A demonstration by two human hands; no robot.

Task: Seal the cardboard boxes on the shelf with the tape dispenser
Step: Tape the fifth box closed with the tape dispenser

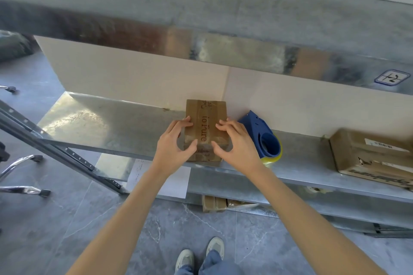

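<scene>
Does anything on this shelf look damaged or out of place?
The right box looks battered: its cardboard is creased and torn, and it sits askew to the shelf edge. The small box, held by the left hand and right hand, looks intact, with the dispenser beside it.

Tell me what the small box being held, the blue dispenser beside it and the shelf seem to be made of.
Small box: brown cardboard, matte, with shinier strips on top that look like tape. Tape dispenser: blue plastic, judging by its even moulded colour, slightly glossy. Shelf: sheet metal, probably galvanised steel, given the grey mottled sheen and reflections.
</scene>
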